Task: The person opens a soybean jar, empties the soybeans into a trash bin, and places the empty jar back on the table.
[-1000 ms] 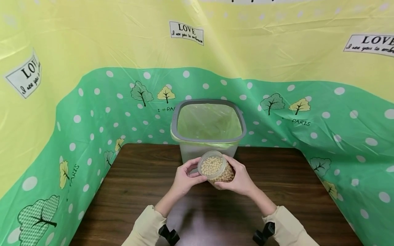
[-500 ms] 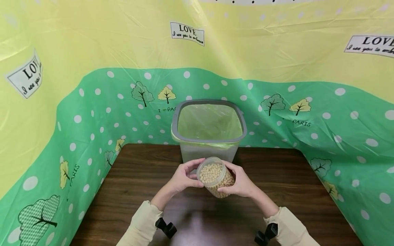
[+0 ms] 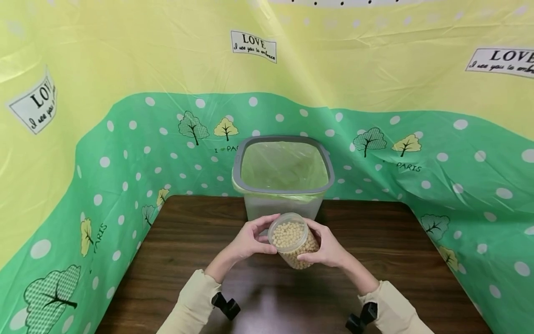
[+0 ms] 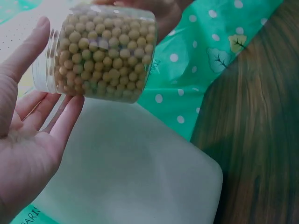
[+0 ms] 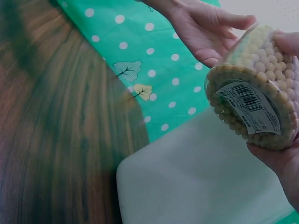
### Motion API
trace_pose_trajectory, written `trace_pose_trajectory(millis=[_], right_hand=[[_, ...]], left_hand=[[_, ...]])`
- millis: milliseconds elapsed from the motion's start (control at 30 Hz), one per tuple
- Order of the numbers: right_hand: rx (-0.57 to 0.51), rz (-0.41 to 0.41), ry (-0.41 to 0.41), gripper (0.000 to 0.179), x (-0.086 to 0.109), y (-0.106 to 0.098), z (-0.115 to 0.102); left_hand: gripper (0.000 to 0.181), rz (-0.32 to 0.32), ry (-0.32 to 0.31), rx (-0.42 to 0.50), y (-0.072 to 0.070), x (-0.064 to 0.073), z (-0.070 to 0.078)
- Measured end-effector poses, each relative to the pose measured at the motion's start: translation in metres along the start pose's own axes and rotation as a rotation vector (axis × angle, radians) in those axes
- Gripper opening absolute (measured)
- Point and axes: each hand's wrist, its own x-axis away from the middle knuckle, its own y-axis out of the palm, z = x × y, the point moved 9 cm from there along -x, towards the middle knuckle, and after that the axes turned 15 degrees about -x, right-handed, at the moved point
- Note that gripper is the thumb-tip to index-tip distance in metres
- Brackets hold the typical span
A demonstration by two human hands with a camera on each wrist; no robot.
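Note:
Both hands hold a clear plastic jar (image 3: 308, 248) filled with small round beige balls, tilted so its translucent top end faces the head camera. My left hand (image 3: 249, 240) grips the top end, thumb on one side and fingertips on the other. Around the jar's body curls my right hand (image 3: 328, 247), thumb across the near side. In the left wrist view the jar (image 4: 110, 53) lies nearly sideways, its collar between thumb and fingers. The right wrist view shows the jar's base, with a white barcode label (image 5: 250, 107); part of the right hand is out of frame.
Behind the jar stands a white waste bin (image 3: 283, 204) with a grey rim ring (image 3: 288, 138) and a green liner bag (image 3: 288, 162). The dark wood table (image 3: 200, 222) meets a green and yellow printed cloth (image 3: 167, 139) at the back and sides.
Over the last second the jar and both hands have come slightly down toward the person, and more of the jar's lower body shows. Since half a second ago they hold nearly still.

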Motion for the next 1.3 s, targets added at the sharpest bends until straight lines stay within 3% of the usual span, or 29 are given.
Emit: trace_pose_trajectory(millis=[100,267,333,500,567,633,833,967,1100,1300], right_hand=[[0.089,0.014,-0.022,0.077,-0.001,0.004,-0.012],[0.272,0.110,-0.079,0.077,-0.003,0.006,-0.036],[0.280,0.116,-0.073,0.077,-0.002,0.006,-0.038],[0.224,0.073,-0.051,0.078,0.000,0.011,-0.033],[0.219,0.066,-0.052,0.078,0.000,0.012,-0.033],[0.226,0.069,-0.052,0.078,0.000,0.012,-0.032],[0.364,0.173,-0.058,0.088,0.003,-0.001,-0.005],[0.367,0.214,-0.059,0.089,0.004,-0.005,0.002],[0.336,0.214,-0.061,0.089,0.006,-0.004,0.004],[0.274,0.196,-0.041,0.086,0.009,-0.002,0.006]], left_hand=[[0.082,0.017,0.003,-0.007,0.001,0.001,-0.001],[0.073,0.070,-0.046,-0.057,-0.002,0.003,-0.003],[0.069,0.051,-0.051,-0.057,-0.005,0.003,-0.004],[0.073,-0.069,-0.002,-0.007,-0.005,0.001,-0.005],[0.077,-0.079,0.012,-0.010,-0.003,0.001,-0.006],[0.076,-0.022,-0.002,-0.012,-0.003,0.001,-0.007],[0.060,0.274,-0.088,-0.060,-0.005,0.007,-0.011],[0.058,0.342,-0.115,-0.064,-0.006,0.007,-0.013],[0.060,0.306,-0.106,-0.044,-0.007,0.006,-0.013],[0.076,0.120,-0.052,-0.041,-0.003,0.004,-0.008]])
